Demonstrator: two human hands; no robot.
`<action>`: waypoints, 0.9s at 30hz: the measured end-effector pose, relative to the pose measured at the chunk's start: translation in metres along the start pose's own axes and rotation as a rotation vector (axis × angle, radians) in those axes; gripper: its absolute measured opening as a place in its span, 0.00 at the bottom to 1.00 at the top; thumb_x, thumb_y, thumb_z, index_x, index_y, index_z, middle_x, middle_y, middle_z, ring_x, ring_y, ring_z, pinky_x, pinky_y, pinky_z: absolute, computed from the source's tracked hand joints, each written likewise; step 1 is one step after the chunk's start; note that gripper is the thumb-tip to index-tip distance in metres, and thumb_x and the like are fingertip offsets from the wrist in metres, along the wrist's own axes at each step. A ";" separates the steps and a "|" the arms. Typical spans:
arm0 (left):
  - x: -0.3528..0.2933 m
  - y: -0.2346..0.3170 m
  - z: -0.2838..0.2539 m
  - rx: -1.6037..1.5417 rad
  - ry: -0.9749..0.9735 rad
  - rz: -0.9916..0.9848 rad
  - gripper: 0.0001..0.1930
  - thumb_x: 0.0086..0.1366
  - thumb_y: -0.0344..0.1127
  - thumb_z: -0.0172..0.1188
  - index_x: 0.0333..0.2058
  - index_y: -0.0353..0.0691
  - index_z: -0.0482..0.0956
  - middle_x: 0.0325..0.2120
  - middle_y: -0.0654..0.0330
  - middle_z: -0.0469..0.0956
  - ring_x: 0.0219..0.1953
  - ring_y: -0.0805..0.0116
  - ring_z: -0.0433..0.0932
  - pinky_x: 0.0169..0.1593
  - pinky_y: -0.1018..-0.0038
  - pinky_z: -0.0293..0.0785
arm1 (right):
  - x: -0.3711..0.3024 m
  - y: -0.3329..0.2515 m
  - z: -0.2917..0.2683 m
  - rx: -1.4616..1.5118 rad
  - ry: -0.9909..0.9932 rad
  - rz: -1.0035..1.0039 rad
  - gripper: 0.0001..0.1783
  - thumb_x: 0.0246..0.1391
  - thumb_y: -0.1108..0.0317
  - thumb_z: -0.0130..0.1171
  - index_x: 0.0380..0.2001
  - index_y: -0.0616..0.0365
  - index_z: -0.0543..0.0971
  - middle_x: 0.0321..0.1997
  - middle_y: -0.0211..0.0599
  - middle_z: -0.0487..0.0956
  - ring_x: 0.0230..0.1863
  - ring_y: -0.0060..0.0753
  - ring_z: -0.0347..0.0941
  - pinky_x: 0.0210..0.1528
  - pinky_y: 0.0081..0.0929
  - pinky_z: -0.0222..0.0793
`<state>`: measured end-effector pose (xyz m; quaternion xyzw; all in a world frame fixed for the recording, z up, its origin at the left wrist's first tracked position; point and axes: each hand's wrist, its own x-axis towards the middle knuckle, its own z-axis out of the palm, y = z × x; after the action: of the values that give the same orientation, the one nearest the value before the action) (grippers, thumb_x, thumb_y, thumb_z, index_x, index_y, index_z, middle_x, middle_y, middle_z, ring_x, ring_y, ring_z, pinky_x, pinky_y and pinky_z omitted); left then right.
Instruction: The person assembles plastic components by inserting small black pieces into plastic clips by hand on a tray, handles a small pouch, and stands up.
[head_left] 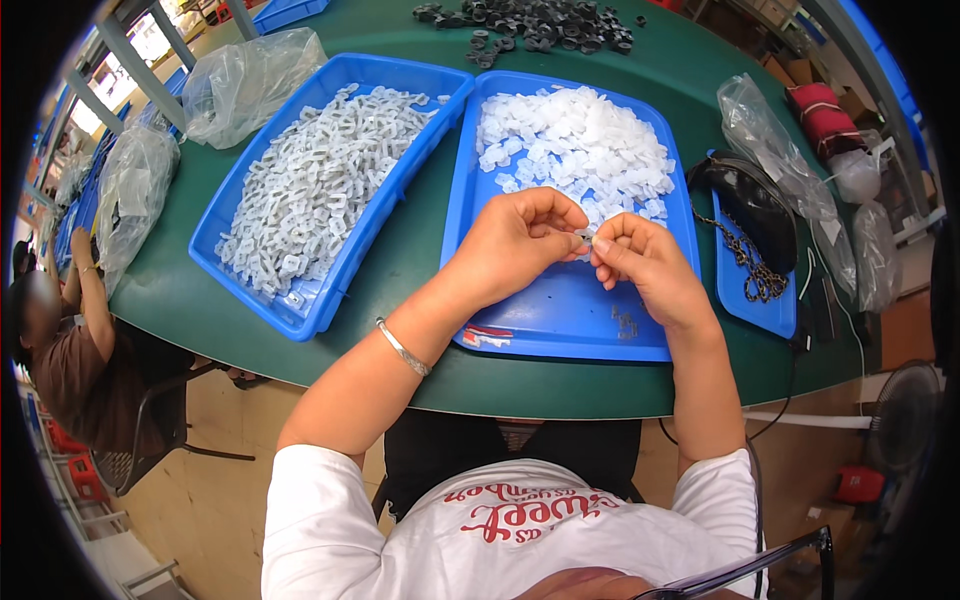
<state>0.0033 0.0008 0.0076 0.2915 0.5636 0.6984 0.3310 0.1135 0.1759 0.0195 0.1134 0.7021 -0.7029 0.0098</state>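
Over the right-hand blue tray, my left hand and my right hand meet at the fingertips. Both pinch a small pale plastic piece, which has a dark spot on it; most of it is hidden by the fingers. Behind the hands, a heap of thin white translucent plastic pieces fills the far part of this tray. A few small dark metal-looking pieces lie near its front right corner. To the left, a deeper blue tray holds a heap of greyish plastic pieces.
Black ring-like parts are piled at the table's far edge. On the right, a black bag with a chain rests on a small blue tray. Clear plastic bags lie at the far left. Another person sits at left.
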 end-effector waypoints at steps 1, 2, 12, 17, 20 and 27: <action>0.000 0.000 0.000 0.013 -0.001 -0.004 0.08 0.61 0.20 0.61 0.40 0.28 0.77 0.33 0.57 0.80 0.36 0.74 0.82 0.43 0.80 0.79 | 0.000 0.001 0.000 -0.009 0.005 -0.010 0.07 0.63 0.67 0.58 0.35 0.60 0.75 0.31 0.31 0.77 0.30 0.18 0.73 0.32 0.16 0.69; 0.000 0.001 0.001 0.026 -0.001 -0.007 0.09 0.62 0.20 0.60 0.41 0.27 0.78 0.33 0.57 0.80 0.36 0.74 0.82 0.43 0.80 0.79 | 0.000 0.001 0.001 -0.008 0.005 -0.010 0.07 0.63 0.67 0.58 0.35 0.60 0.75 0.31 0.31 0.77 0.30 0.18 0.73 0.32 0.16 0.69; 0.000 0.003 0.000 0.081 -0.014 -0.050 0.08 0.64 0.22 0.60 0.42 0.28 0.78 0.34 0.57 0.82 0.38 0.72 0.83 0.44 0.78 0.80 | -0.002 0.005 0.009 -0.148 0.091 -0.087 0.07 0.63 0.69 0.58 0.36 0.62 0.73 0.32 0.33 0.79 0.31 0.16 0.73 0.33 0.15 0.71; 0.003 0.000 -0.005 -0.063 -0.012 -0.095 0.10 0.64 0.23 0.59 0.44 0.26 0.77 0.36 0.54 0.81 0.38 0.69 0.83 0.46 0.77 0.81 | -0.003 -0.001 0.009 -0.121 0.062 -0.087 0.08 0.64 0.67 0.57 0.38 0.61 0.73 0.32 0.31 0.79 0.32 0.17 0.73 0.35 0.17 0.71; 0.003 0.003 -0.004 -0.068 -0.023 -0.114 0.11 0.65 0.24 0.59 0.44 0.26 0.76 0.36 0.53 0.81 0.39 0.69 0.83 0.46 0.77 0.81 | -0.004 -0.002 0.008 -0.112 0.059 -0.078 0.08 0.65 0.66 0.56 0.39 0.61 0.74 0.33 0.31 0.78 0.33 0.17 0.73 0.36 0.18 0.72; 0.003 0.002 -0.006 -0.066 -0.030 -0.127 0.10 0.65 0.24 0.59 0.44 0.27 0.75 0.35 0.54 0.81 0.39 0.68 0.83 0.45 0.78 0.81 | -0.004 -0.003 0.008 -0.168 0.061 -0.053 0.08 0.65 0.67 0.56 0.39 0.62 0.74 0.34 0.32 0.78 0.33 0.18 0.73 0.35 0.18 0.72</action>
<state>-0.0036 -0.0008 0.0084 0.2543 0.5527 0.6898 0.3925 0.1160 0.1672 0.0234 0.1148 0.7614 -0.6377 -0.0208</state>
